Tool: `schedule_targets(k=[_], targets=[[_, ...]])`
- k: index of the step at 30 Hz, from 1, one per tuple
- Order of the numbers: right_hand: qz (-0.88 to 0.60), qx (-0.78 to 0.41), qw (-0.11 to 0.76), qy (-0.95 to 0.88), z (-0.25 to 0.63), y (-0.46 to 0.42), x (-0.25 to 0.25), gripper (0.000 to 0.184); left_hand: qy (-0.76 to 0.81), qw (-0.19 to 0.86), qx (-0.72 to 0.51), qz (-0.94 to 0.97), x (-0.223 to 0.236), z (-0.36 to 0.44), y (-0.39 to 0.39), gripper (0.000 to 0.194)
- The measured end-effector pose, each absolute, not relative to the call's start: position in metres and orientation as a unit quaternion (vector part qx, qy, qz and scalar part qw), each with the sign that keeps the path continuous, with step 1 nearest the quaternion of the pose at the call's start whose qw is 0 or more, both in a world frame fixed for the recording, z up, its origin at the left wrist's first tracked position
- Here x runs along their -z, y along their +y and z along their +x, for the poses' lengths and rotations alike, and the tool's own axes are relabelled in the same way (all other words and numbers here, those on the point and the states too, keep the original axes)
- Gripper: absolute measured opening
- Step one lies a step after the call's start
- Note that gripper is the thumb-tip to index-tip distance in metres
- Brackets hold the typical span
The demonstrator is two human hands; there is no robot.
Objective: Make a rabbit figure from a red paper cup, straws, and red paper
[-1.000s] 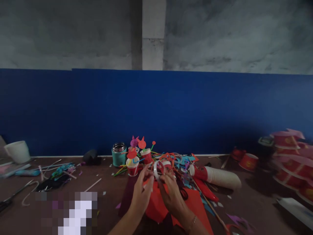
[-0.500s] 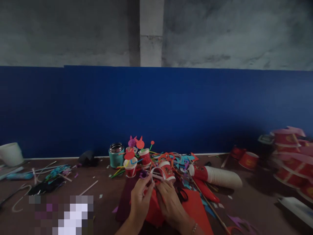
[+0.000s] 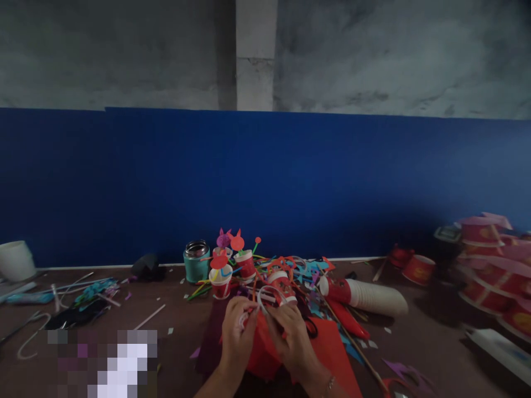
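At the far left a white cup (image 3: 17, 260) stands on the brown table (image 3: 178, 354), with a tangle of scraps (image 3: 91, 301) to its right. Next comes an open turquoise jar (image 3: 197, 268), and just beside it small paper cups (image 3: 220, 286) carrying red and purple cut-out figures (image 3: 237, 243); these look finished. The left hand (image 3: 238, 331) pinches a thin white strip (image 3: 260, 298) between thumb and forefinger; something pale also shows inside that hand, too hidden to identify. The strip arches as a loop between the two hands, above the red paper (image 3: 334, 354), and the right hand (image 3: 292, 337) grasps its other side with bent fingers. The loop appears joined to nothing, so that piece seems unfinished. Behind it a tilted red cup (image 3: 282, 284) bears no visible figure, and to the right a nested stack of cups (image 3: 375, 299) lies on its side, apparently unworked. At the far right, a blurred pile of red cups with pink paper (image 3: 493, 266) seems largely assembled. As for writing, a lone red cup (image 3: 418, 270) carries a gold mark, but no brand, label or word is legible anywhere
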State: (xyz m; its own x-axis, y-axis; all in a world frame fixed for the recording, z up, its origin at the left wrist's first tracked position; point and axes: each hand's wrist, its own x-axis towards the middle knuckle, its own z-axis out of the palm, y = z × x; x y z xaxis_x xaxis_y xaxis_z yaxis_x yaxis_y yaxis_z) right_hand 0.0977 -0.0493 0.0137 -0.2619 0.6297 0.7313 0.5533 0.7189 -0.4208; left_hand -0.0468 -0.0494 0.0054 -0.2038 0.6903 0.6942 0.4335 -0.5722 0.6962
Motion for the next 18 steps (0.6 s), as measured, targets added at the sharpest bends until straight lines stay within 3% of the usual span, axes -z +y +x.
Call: schedule_targets(k=[18], targets=[[-0.385,-0.035,0.503,-0.773,0.1021,-0.0470,-0.0154,0.020,0.445,0.080,-0.603,0.658,-0.0042,-0.0471,-0.0517,0.014]])
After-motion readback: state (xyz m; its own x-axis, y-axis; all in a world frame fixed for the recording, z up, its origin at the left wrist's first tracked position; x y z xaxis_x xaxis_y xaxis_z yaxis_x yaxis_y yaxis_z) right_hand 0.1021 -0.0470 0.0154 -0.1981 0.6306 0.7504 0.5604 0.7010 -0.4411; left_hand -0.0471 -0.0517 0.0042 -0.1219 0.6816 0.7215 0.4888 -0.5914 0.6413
